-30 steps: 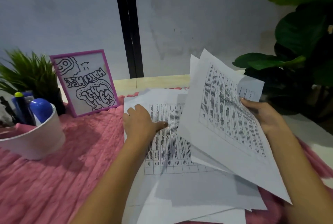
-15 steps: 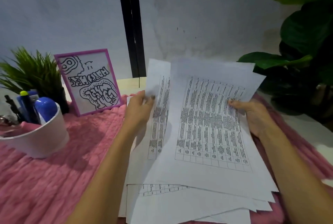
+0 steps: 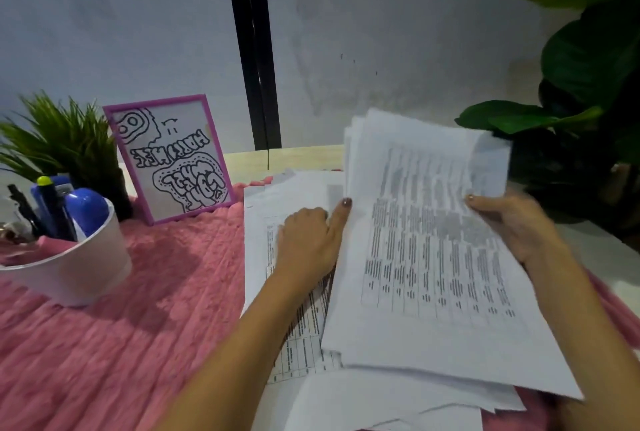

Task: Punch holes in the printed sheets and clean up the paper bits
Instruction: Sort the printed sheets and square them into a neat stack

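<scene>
A stack of printed sheets [image 3: 426,257] with table text is lifted at an angle at centre right. My right hand [image 3: 512,222] grips its right edge, thumb on top. My left hand [image 3: 311,236] holds the stack's left edge, thumb against the front and fingers curled behind. More printed sheets [image 3: 294,337] lie flat underneath on the pink cloth [image 3: 121,344]. A blue hole punch [image 3: 86,210] stands in the white tub [image 3: 79,274] at the left. No paper bits are visible.
A purple-framed drawing [image 3: 173,156] leans at the back left beside a small spiky green plant [image 3: 62,143]. Pens stand in the tub. A large-leaved plant [image 3: 581,91] fills the right side. The wall is close behind the wooden table edge [image 3: 294,156].
The sheets in both hands have come together into one stack, shifted right and tilted. My left hand moved down from the raised sheets' left edge to the stack's side.
</scene>
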Demonstrator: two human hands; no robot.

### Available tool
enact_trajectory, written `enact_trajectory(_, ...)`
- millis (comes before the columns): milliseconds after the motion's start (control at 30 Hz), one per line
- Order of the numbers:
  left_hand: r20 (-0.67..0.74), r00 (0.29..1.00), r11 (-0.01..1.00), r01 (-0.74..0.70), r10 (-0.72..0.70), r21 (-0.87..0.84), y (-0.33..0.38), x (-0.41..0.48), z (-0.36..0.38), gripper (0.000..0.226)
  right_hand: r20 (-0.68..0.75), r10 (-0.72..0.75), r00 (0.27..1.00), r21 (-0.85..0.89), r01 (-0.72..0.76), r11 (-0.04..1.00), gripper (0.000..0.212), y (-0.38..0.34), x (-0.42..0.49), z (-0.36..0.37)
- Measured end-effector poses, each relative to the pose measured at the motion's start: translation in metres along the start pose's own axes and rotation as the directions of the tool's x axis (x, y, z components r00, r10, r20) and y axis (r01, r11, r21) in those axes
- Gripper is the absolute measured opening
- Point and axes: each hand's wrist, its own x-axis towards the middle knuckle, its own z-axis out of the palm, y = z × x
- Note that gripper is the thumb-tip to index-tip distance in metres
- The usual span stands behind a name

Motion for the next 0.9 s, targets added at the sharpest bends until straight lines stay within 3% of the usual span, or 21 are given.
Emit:
enact_trajectory(100, 0.141, 0.970, 0.937, 0.144, -0.197, 0.318, -0.012, -0.001, -0.001, 0.124, 0.020, 0.112, 0.994, 0.144, -0.114, 0.983, 0.057, 0.001, 0.005, -0.020)
enact_trajectory(167, 0.174, 0.960, 0.931, 0.152, -0.218, 0.332, -0.012, -0.002, -0.004, 0.127, 0.034, 0.158, 0.987, 0.177, -0.162, 0.971, 0.087, 0.004, 0.007, -0.027)
enact_trajectory(200, 0.163, 0.961, 0.929, 0.158, -0.222, 0.334, -0.010, -0.002, -0.006, 0.123, 0.045, 0.166, 0.985, 0.195, -0.172, 0.966, 0.090, 0.005, 0.008, -0.028)
enact_trajectory(333, 0.073, 0.918, 0.861, 0.334, -0.389, 0.385, -0.015, 0.000, -0.023, 0.113, 0.125, 0.123, 0.985, 0.305, -0.156, 0.940, 0.026, 0.004, 0.005, -0.021)
enact_trajectory(400, 0.050, 0.882, 0.838, 0.425, -0.468, 0.342, -0.027, 0.004, -0.032, 0.123, 0.143, 0.131, 0.981, 0.342, -0.173, 0.924, 0.024, 0.006, 0.004, -0.021)
enact_trajectory(500, -0.035, 0.880, 0.858, 0.469, -0.473, 0.211, -0.036, 0.009, -0.044, 0.131, 0.216, 0.158, 0.964, 0.391, -0.233, 0.891, 0.055, 0.008, 0.004, -0.019)
enact_trajectory(567, -0.155, 0.894, 0.901, 0.431, -0.419, 0.045, -0.036, 0.009, -0.049, 0.114, 0.235, 0.174, 0.956, 0.358, -0.252, 0.899, 0.060, 0.009, 0.003, -0.014)
enact_trajectory(633, -0.223, 0.896, 0.923, 0.366, -0.383, -0.118, -0.034, 0.011, -0.054, 0.085, 0.228, 0.181, 0.957, 0.317, -0.249, 0.915, 0.038, 0.008, 0.001, -0.006)
enact_trajectory(700, -0.183, 0.906, 0.908, 0.331, -0.382, -0.257, -0.035, 0.015, -0.056, 0.065, 0.202, 0.198, 0.959, 0.247, -0.245, 0.937, 0.020, 0.010, 0.003, 0.000)
enact_trajectory(833, -0.094, 0.970, 0.879, 0.159, -0.224, -0.450, -0.025, 0.012, -0.050, 0.028, 0.188, 0.136, 0.973, 0.099, -0.157, 0.983, 0.033, 0.016, 0.008, 0.009)
enact_trajectory(900, -0.056, 0.983, 0.770, 0.101, -0.175, -0.630, -0.017, 0.007, -0.045, 0.017, 0.227, 0.061, 0.972, 0.040, -0.072, 0.997, 0.065, 0.018, 0.009, 0.014)
